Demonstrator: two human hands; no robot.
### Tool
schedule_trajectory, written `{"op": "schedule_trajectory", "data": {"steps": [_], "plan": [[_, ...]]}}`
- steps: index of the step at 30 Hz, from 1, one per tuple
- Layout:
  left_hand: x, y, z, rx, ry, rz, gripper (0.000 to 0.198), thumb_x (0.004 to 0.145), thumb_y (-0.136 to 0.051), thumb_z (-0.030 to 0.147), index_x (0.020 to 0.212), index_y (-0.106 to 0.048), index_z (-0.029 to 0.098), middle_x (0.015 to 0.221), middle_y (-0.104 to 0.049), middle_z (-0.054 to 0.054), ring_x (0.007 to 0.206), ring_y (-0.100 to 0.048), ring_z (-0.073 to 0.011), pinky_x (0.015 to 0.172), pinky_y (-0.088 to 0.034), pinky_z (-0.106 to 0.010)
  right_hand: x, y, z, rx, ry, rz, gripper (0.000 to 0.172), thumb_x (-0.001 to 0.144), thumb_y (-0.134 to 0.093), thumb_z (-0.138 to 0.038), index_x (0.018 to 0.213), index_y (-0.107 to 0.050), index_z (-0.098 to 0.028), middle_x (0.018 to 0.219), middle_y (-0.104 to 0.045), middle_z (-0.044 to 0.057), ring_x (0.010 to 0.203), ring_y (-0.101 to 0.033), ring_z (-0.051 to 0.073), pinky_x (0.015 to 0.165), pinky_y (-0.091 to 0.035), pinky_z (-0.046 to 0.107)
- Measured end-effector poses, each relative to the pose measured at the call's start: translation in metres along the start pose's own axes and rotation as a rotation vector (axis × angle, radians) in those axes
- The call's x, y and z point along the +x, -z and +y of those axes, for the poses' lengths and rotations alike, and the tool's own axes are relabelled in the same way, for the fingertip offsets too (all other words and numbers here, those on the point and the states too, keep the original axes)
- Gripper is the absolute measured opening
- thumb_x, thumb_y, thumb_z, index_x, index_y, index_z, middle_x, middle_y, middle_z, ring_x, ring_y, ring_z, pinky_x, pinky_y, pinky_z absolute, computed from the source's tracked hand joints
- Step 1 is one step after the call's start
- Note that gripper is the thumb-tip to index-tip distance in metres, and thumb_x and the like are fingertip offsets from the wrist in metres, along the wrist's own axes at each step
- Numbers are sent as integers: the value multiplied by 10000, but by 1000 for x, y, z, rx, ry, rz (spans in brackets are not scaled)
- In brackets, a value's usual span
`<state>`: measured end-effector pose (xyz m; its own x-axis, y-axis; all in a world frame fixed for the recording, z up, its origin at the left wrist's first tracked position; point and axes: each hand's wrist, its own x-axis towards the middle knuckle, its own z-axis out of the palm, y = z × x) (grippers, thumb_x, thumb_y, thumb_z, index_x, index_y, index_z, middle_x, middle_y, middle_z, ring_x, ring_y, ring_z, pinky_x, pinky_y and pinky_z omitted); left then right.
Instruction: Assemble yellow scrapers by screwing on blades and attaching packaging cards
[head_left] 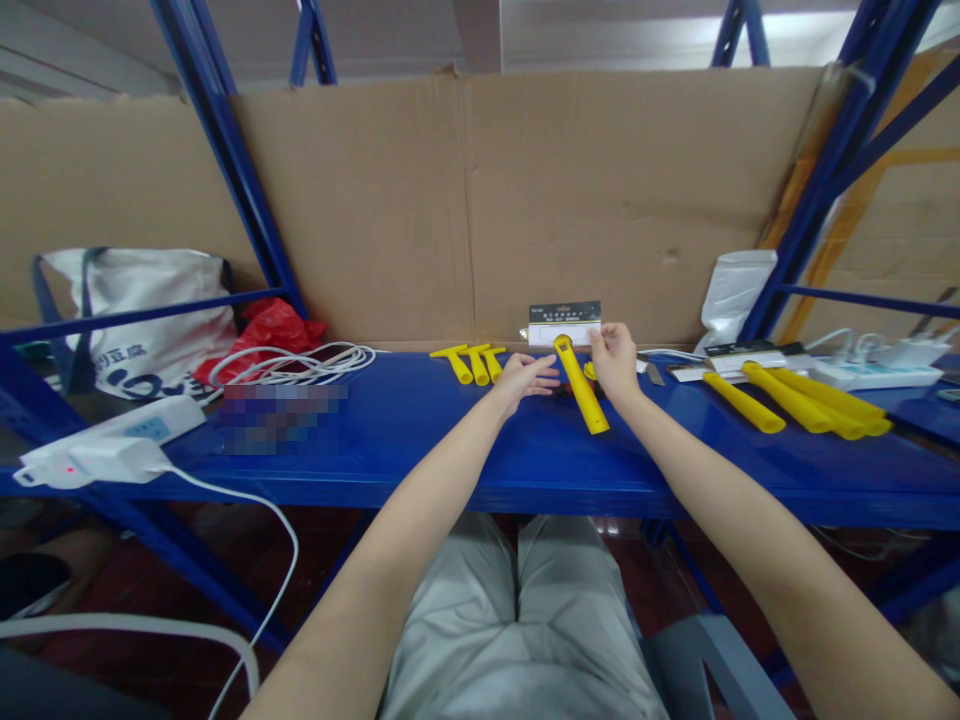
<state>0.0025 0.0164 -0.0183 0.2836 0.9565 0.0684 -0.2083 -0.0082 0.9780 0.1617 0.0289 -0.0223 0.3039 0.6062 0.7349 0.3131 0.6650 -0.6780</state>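
Note:
A black and white printed card [564, 325] is pinched along its right edge by my right hand [616, 362], fingers closed. In front of the card a yellow tubular handle [581, 385] hangs at a slant; how it joins the card is unclear. To its left is my left hand [525, 382], fingers stretched out and close to the card's lower edge. Whether those fingertips touch the card or the handle cannot be made out. Small dark and yellow items behind the handle are mostly hidden.
Yellow T-shaped pieces [471, 364] lie left of my hands on the blue shelf [420, 430]. Several carded yellow handles [795, 400] are on the right. Power strips [120, 440] with white cables, a cloth bag [150, 320] and a red plastic bag [274, 335] occupy the left.

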Motion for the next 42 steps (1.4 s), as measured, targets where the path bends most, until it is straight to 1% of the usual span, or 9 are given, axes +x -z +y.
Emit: {"op": "schedule_trajectory", "data": {"steps": [6,13,18,21,24,29,33,38,42], "plan": [[-1,-8,-11,-13,-102,-170,412,656,-733,31,775,-370,186,705,-625,21,658,-639,-98,835,-489,-375,-4,0,-8,10,-4,0,375,777,-514,-594,803,-382,-244,797,-610,39,741,-647,213,669,-548,378],[-4,-11,-12,-31,-137,-171,387,657,-705,-12,758,-380,172,686,-555,62,616,-609,-70,803,-519,-379,-4,-4,-5,60,-17,-15,388,769,-515,-605,820,-376,-246,816,-613,39,743,-653,222,649,-551,389],[-3,-10,-10,-51,-161,-170,410,605,-732,-13,765,-402,170,784,-558,42,674,-608,-85,755,-545,-363,-2,-5,0,80,-7,2,364,775,-522,-571,823,-356,-251,785,-588,21,726,-638,202,645,-556,379],[-3,-11,-10,-69,-188,-129,435,561,-737,-41,833,-472,171,919,-573,7,766,-604,-102,765,-544,-350,0,-4,4,65,-12,2,339,780,-529,-535,829,-349,-252,767,-566,9,715,-626,185,633,-558,362],[-3,-12,-11,-68,-209,-114,562,568,-726,-42,1034,-529,203,1074,-575,-48,863,-606,-144,763,-544,-336,2,-2,6,54,-29,4,312,784,-540,-488,847,-350,-248,814,-577,25,728,-627,186,621,-556,355],[-4,-11,-11,-26,-200,-142,867,599,-718,-12,1344,-388,284,1249,-516,-107,815,-623,-152,665,-560,-281,3,1,5,24,-58,-3,273,782,-553,-419,871,-370,-237,874,-582,51,700,-625,187,613,-543,352],[-6,-10,-8,-30,-185,-165,894,600,-722,-9,1366,-392,313,1303,-487,-114,812,-628,-155,606,-553,-240,4,6,8,-81,-10,-2,238,790,-544,-392,895,-409,-227,854,-565,45,632,-582,162,589,-516,333],[-7,-9,-7,-16,-204,-181,880,605,-727,7,1358,-413,337,1346,-450,-116,772,-636,-141,545,-536,-207,5,9,8,-237,112,96,188,794,-527,-341,905,-454,-208,1012,-501,86,689,-539,147,632,-501,328],[-6,-8,-8,30,-228,-188,884,608,-730,21,1362,-401,344,1370,-426,-122,771,-637,-147,536,-538,-204,2,11,-3,-375,204,89,119,803,-514,-317,814,-456,-213,898,-511,65,712,-515,161,685,-481,339]]}}
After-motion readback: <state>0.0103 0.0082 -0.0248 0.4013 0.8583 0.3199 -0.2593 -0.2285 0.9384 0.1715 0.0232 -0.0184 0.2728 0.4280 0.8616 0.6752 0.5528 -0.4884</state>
